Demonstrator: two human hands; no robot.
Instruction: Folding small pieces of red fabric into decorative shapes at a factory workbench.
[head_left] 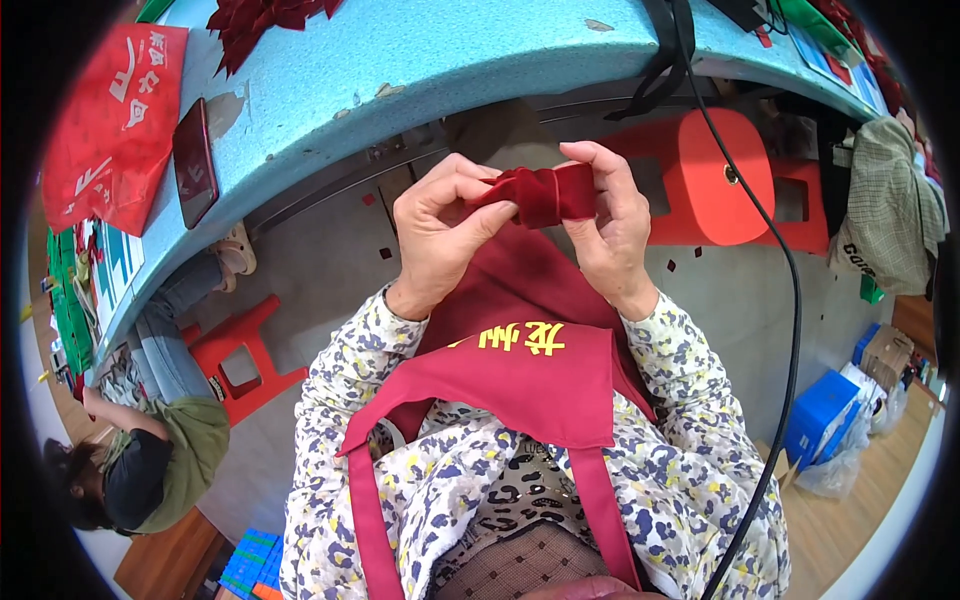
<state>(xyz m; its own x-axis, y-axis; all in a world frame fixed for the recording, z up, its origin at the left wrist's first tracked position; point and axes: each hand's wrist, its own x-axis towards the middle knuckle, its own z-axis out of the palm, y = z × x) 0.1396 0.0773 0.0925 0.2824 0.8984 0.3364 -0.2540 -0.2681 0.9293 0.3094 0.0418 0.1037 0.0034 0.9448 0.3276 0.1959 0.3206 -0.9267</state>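
Between my two hands, above my lap and short of the table edge, is a dark red velvet ribbon (540, 197) folded into a looped bow shape. My left hand (448, 228) pinches its left end between thumb and fingers. The right end is gripped by my right hand (608, 225), thumb below and fingers behind and above. Loops overlap at the middle of the ribbon; the folds behind them are hidden. Below the hands hangs my dark red apron (520, 380).
A blue table (440, 45) curves across the top, bearing a phone (195, 163), a red bag (115, 125) and a dark red velvet piece (255, 25). A black cable (790, 290) runs down the right. Red stools (722, 175) stand beyond. A person (160, 450) sits at left.
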